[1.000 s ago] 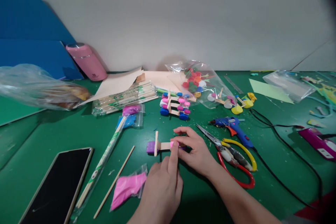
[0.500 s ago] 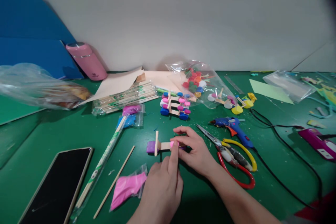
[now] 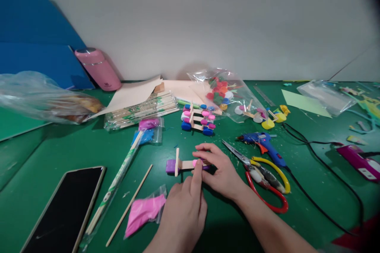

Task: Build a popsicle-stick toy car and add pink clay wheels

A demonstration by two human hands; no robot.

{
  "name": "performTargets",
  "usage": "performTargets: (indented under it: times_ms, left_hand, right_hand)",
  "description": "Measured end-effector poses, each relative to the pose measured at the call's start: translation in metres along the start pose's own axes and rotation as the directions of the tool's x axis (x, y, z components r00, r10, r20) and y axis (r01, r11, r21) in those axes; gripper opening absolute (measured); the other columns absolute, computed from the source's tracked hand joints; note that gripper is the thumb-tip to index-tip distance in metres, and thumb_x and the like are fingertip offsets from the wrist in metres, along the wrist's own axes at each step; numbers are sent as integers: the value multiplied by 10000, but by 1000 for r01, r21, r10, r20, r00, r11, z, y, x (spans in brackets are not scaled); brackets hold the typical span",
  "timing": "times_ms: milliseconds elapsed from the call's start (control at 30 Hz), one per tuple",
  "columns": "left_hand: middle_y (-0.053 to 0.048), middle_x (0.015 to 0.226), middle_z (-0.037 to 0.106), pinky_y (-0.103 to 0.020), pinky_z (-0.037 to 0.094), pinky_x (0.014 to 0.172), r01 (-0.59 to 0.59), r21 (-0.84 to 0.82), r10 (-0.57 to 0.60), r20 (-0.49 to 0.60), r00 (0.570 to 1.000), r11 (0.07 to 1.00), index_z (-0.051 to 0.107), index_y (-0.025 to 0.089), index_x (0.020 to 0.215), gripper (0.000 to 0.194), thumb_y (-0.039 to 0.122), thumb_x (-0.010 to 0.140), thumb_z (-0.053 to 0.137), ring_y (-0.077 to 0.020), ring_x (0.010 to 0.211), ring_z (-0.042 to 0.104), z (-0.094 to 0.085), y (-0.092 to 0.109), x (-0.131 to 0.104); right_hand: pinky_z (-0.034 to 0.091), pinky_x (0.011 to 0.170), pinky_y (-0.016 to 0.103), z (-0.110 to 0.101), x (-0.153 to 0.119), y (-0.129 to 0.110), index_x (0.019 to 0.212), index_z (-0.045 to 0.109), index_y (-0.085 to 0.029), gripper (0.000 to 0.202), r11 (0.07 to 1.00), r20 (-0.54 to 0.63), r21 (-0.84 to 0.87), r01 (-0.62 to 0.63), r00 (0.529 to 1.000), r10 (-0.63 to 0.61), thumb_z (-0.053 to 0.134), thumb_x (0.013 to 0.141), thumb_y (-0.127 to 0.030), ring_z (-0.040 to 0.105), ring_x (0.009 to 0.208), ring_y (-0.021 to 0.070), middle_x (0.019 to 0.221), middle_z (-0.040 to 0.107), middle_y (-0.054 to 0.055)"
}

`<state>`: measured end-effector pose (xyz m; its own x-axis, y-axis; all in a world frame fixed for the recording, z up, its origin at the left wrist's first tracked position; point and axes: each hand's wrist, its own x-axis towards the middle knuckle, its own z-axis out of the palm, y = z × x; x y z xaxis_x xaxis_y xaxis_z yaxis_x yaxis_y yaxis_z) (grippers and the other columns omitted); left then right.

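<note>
A small stick-and-clay model (image 3: 187, 164) lies on the green table, with a purple block at its left end, an upright wooden stick beside that and a pink clay piece further right. My left hand (image 3: 185, 209) has its index finger stretched onto the pink piece, its other fingers curled in. Around the model's right end are the thumb and fingers of my right hand (image 3: 221, 172), which partly cover another purple piece there. Just behind stands a row of similar models (image 3: 197, 119) in blue, pink and white.
Scissors (image 3: 261, 178) and a blue glue gun (image 3: 264, 144) lie right, the gun's cable trailing. To the left are a phone (image 3: 65, 209), a loose stick (image 3: 129, 205), wrapped sticks (image 3: 118, 178) and a pink clay packet (image 3: 145, 211). Bagged clay shapes (image 3: 222, 91) rest behind.
The fingers of my right hand have shifted very slightly, showing a bit more of the model's right end. My left index finger stays on the pink piece.
</note>
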<state>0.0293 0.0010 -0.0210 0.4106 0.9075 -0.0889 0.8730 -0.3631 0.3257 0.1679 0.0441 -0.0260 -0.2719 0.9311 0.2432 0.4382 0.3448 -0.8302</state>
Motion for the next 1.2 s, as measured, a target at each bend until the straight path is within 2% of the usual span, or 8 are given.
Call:
performTargets:
  times_ms: [400, 667, 800, 1200]
  left_hand:
    - [-84, 861, 642, -378, 483, 639, -13, -20, 13, -16, 1000, 1000, 224, 144, 1337, 573, 78, 788, 374, -237, 709, 608, 3, -1, -1]
    - [-82, 861, 653, -372, 484, 615, -2, -49, -2, -64, 998, 999, 99, 159, 1367, 649, 86, 787, 380, -241, 690, 612, 3, -2, -1]
    - [-94, 896, 657, -364, 483, 625, 7, -101, -13, -62, 998, 995, 55, 154, 1373, 663, 88, 793, 370, -241, 711, 616, 2, -2, -1]
    - [-89, 883, 660, -348, 472, 608, 24, -94, -27, -31, 999, 995, 26, 170, 1380, 684, 101, 795, 374, -239, 691, 615, 1, -2, -1]
  right_hand:
    - [454, 833, 350, -1, 2, -2, 959, 651, -234, 213, 999, -8, -30, 22, 1000, -22, 570, 766, -198, 528, 995, 200, 1094, 529, 72]
    - [458, 836, 342, 1, 0, -1, 1039, 606, -225, 334, 1000, -12, -21, 6, 1000, -6, 593, 716, -143, 505, 1036, 205, 1128, 509, 78]
    - [449, 842, 342, 0, 1, -3, 978, 630, -233, 284, 999, -12, -38, 15, 1000, -16, 588, 718, -129, 516, 1015, 201, 1114, 520, 68]
    - [447, 841, 349, -1, 1, -3, 934, 643, -241, 240, 999, -3, -40, 16, 1000, -16, 581, 729, -132, 522, 1002, 205, 1100, 523, 66]
